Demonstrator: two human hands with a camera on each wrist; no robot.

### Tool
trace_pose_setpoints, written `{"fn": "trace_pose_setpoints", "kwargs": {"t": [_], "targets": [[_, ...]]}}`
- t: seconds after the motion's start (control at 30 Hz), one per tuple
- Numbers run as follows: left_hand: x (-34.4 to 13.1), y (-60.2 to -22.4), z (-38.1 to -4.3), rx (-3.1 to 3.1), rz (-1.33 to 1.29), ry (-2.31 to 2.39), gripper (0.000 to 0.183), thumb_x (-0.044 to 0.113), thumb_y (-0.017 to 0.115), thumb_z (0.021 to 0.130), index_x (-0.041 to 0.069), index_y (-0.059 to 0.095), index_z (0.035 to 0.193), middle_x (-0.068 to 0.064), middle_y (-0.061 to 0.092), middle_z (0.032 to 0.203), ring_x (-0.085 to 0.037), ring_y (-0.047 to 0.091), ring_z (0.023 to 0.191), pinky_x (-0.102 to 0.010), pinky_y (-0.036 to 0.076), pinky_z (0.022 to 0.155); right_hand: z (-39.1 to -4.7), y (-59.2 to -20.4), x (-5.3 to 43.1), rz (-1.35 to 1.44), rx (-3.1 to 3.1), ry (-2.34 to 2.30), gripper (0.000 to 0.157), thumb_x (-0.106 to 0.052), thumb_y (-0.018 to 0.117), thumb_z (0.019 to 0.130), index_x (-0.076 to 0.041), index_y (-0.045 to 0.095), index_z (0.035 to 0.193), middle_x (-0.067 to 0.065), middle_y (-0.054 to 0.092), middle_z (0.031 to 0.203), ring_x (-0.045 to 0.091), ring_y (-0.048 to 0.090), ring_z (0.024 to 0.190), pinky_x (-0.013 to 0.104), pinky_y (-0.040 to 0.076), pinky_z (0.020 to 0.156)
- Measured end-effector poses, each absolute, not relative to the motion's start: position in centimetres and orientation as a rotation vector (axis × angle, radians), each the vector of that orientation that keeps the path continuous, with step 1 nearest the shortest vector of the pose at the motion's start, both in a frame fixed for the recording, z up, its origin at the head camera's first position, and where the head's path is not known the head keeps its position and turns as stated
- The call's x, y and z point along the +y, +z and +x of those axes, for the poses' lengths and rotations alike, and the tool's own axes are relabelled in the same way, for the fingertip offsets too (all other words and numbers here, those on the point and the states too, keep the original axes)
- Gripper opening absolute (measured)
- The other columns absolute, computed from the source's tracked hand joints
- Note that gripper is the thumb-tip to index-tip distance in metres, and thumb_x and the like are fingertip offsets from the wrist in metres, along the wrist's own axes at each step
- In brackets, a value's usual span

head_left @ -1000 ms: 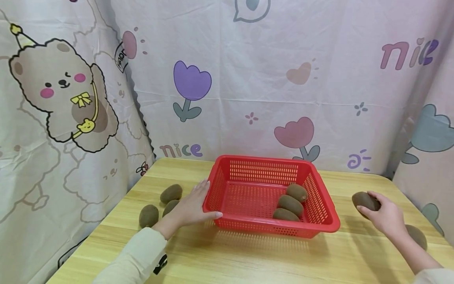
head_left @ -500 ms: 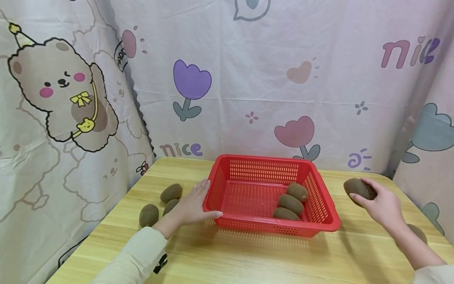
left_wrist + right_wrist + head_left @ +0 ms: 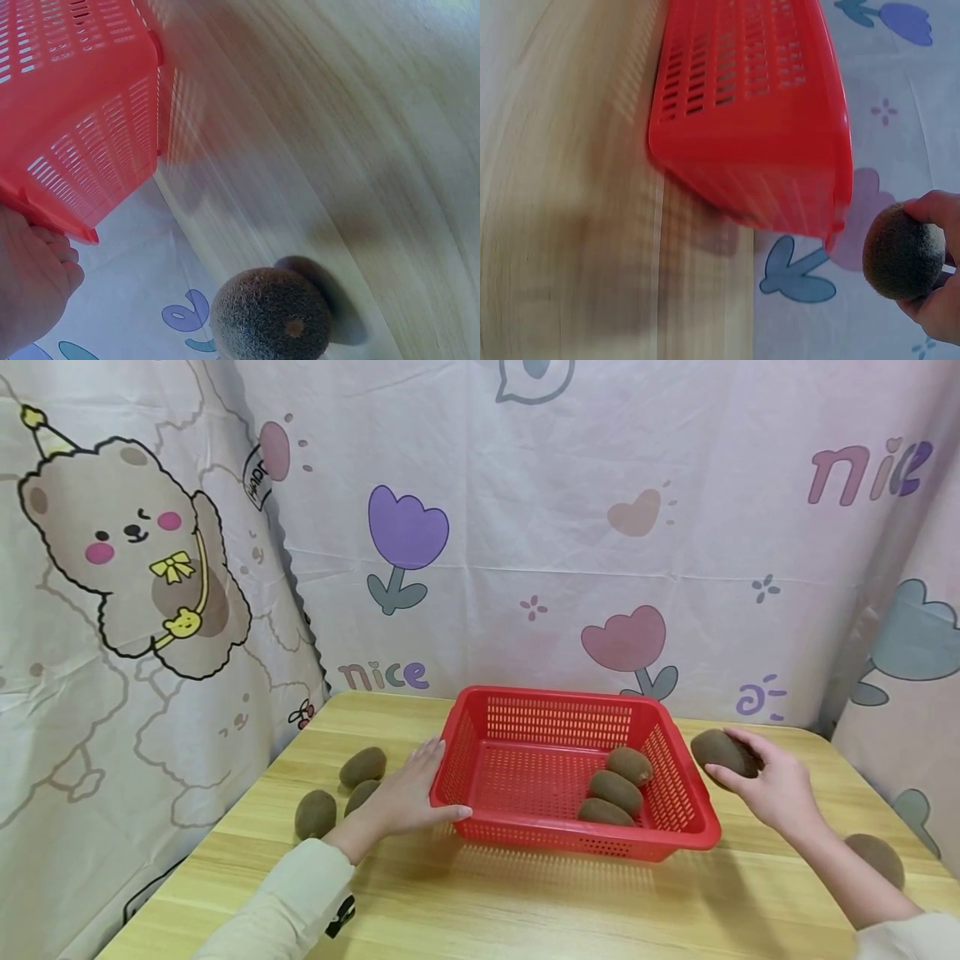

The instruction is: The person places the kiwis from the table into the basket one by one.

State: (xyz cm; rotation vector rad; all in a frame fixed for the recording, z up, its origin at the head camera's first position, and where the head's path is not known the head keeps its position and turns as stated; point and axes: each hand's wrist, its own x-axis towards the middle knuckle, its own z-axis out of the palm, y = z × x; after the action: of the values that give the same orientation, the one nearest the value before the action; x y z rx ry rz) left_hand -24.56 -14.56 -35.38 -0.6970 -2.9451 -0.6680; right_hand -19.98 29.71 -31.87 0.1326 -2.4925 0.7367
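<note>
A red plastic basket (image 3: 570, 837) with slotted walls stands on the table, holding a row of three kiwis (image 3: 615, 792) along its right side. My left hand (image 3: 401, 795) rests at the basket's left front corner, fingers extended along the left side and thumb over the front rim. My right hand (image 3: 783, 792) grips a kiwi (image 3: 720, 757) between thumb and fingers, raised just outside the basket's right rim. The right wrist view shows this held kiwi (image 3: 904, 251) beside the basket's end; part of it is hidden by the fingers.
Left of the basket lie three kiwis (image 3: 315, 815), one partly behind my left hand. Another kiwi (image 3: 879, 858) lies at the right, near my right forearm. A printed curtain (image 3: 525, 527) hangs behind the wooden table (image 3: 525, 910).
My right hand has carried the kiwi leftward and slightly up, closer to the basket's right rim. My left hand and the basket have stayed in place.
</note>
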Motion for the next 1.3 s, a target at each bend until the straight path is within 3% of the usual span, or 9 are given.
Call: {"fn": "trace_pose_setpoints", "kwargs": {"t": [0.2,0.43,0.67,0.93,1.3], "targets": [[-14.6,-35.3,-24.6,-2.948,-0.698,-0.667,0.108,0.067,0.061,0.071,0.007,0.016,0.149,-0.009,0.02,0.155,-0.029,0.017,0.144,-0.052,0.027,0.112,-19.8,-31.5,27.9,0.169,-2.544,0.83,0.057,-0.012,0.073,0.078,0.007,0.05,0.126,0.035,0.054,0.117,0.048,0.055,0.094,0.058,0.051,0.073],[-14.6,-35.4,-24.6,-2.943,-0.697,-0.686,0.109,0.067,0.061,0.07,0.008,0.016,0.149,-0.008,0.021,0.155,-0.028,0.017,0.144,-0.053,0.028,0.111,-20.2,-31.2,25.6,0.247,-2.531,0.886,0.054,-0.011,0.073,0.077,0.005,0.053,0.124,0.031,0.058,0.114,0.042,0.058,0.093,0.051,0.054,0.074],[-14.6,-35.5,-24.6,-2.938,-0.699,-0.7,0.109,0.068,0.061,0.07,0.008,0.017,0.149,-0.009,0.022,0.155,-0.029,0.017,0.143,-0.054,0.029,0.109,-21.1,-31.7,23.3,0.317,-2.508,0.938,0.052,-0.01,0.074,0.076,0.001,0.055,0.123,0.029,0.059,0.116,0.041,0.058,0.098,0.055,0.049,0.083],[-14.6,-35.5,-24.6,-2.933,-0.701,-0.704,0.108,0.067,0.062,0.07,0.009,0.016,0.149,-0.008,0.021,0.155,-0.029,0.017,0.143,-0.054,0.029,0.11,-22.3,-32.6,20.8,0.342,-2.554,0.992,0.053,-0.011,0.074,0.077,-0.001,0.054,0.125,0.021,0.061,0.114,0.031,0.058,0.094,0.045,0.053,0.078],[-14.6,-35.6,-24.7,-2.942,-0.692,-0.696,0.107,0.065,0.063,0.071,0.009,0.015,0.149,-0.008,0.02,0.155,-0.027,0.016,0.144,-0.053,0.028,0.111,-23.4,-34.0,17.4,0.456,-2.629,1.008,0.05,-0.007,0.075,0.075,-0.002,0.058,0.121,0.017,0.063,0.111,0.026,0.059,0.09,0.034,0.049,0.07]]}}
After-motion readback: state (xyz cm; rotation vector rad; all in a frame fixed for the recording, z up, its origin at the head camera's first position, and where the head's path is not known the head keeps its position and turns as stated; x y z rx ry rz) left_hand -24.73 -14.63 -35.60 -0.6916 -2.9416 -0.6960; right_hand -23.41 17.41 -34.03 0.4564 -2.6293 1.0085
